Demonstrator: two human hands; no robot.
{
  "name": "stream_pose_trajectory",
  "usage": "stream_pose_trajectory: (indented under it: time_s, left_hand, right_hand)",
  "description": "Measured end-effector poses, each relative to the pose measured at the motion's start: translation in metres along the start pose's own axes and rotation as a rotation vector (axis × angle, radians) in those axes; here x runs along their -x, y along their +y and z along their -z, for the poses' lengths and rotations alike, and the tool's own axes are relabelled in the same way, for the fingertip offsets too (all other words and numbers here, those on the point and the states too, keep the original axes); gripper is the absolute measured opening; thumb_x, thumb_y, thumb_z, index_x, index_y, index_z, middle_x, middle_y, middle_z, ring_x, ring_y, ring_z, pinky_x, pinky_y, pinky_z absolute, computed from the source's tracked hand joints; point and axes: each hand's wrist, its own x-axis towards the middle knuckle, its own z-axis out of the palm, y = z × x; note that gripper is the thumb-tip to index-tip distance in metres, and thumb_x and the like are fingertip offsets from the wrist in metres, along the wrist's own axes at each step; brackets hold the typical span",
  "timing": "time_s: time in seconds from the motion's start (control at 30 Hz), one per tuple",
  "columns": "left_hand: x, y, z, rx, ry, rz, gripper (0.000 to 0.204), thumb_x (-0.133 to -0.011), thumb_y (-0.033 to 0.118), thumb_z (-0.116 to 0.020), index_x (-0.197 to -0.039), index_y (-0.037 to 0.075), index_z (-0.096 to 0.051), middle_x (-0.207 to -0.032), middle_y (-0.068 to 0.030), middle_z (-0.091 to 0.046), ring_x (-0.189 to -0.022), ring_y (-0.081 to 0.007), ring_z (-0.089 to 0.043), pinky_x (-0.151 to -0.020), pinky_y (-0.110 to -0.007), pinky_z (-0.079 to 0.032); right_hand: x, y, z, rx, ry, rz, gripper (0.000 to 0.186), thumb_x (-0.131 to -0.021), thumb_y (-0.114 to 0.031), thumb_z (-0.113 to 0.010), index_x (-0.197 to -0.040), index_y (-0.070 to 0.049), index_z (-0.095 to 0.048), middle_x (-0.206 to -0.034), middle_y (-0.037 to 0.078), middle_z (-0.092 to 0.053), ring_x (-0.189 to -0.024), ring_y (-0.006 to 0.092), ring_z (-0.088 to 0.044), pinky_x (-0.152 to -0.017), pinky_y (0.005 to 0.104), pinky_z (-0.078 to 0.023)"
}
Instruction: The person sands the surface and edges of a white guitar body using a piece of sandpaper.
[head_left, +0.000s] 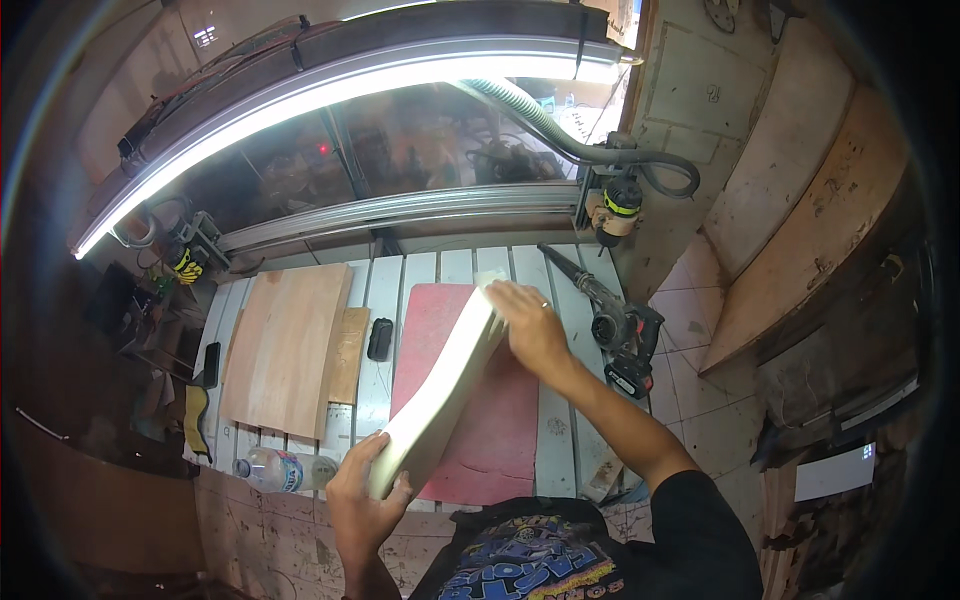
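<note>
A long, cream-coloured board with a curved edge (445, 385) is tilted up on its side above a red mat (505, 440). My left hand (365, 490) grips its near end, the thumb on one side and the fingers on the other. Over the far end lies my right hand (530, 325), fingers bent across the edge and a ring on one of them; its thumb is hidden. A small whitish patch shows just past those fingertips, too unclear to name.
A white slatted table (560, 395) carries a wooden panel (285, 345), a black case (380, 340), a clear plastic bottle (275, 470) and a black cordless blower (610, 325). A power tool with a hose (615, 205) hangs on the rail behind, below a bright tube light (330, 95).
</note>
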Motion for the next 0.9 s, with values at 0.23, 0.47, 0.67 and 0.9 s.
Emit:
stream_pose_trajectory:
  time_s: [0.23,0.47,0.67,0.9]
  left_hand:
    - [-0.011,0.009,0.005,-0.039,-0.064,0.037,0.05,-0.075,0.011,-0.078,-0.123,0.002,-0.068,-0.115,-0.0207,-0.073,-0.103,-0.0395,-0.073,-0.091,-0.045,-0.058]
    - [-0.014,0.012,0.004,-0.098,-0.094,0.038,0.05,-0.076,0.013,-0.077,-0.124,0.002,-0.067,-0.115,-0.0201,-0.073,-0.103,-0.0397,-0.072,-0.09,-0.046,-0.057]
    - [-0.019,0.012,0.0,-0.09,-0.101,0.04,0.05,-0.076,0.013,-0.076,-0.124,0.003,-0.067,-0.116,-0.0191,-0.073,-0.103,-0.039,-0.072,-0.09,-0.046,-0.057]
    - [-0.015,0.01,0.002,-0.102,-0.086,0.039,0.05,-0.076,0.016,-0.077,-0.124,0.004,-0.068,-0.115,-0.0187,-0.073,-0.102,-0.0388,-0.072,-0.09,-0.045,-0.057]
  right_hand:
    - [0.005,-0.021,0.001,-0.069,0.019,0.162,0.038,-0.093,0.001,-0.05,-0.124,-0.004,-0.072,-0.129,0.015,-0.072,-0.122,0.0351,-0.067,-0.106,0.0452,-0.051]
    - [0.006,-0.016,-0.003,-0.1,0.112,0.187,0.04,-0.09,0.002,-0.052,-0.122,-0.004,-0.075,-0.123,0.018,-0.074,-0.117,0.0356,-0.07,-0.104,0.0462,-0.053]
    - [-0.01,0.021,-0.006,-0.188,0.112,-0.048,0.042,-0.088,0.004,-0.053,-0.123,-0.005,-0.075,-0.126,0.016,-0.074,-0.121,0.0342,-0.068,-0.107,0.0454,-0.053]
    - [-0.007,0.003,-0.01,-0.22,0.132,0.133,0.037,-0.085,0.001,-0.057,-0.115,-0.008,-0.077,-0.12,0.014,-0.076,-0.118,0.0325,-0.07,-0.109,0.0482,-0.05]
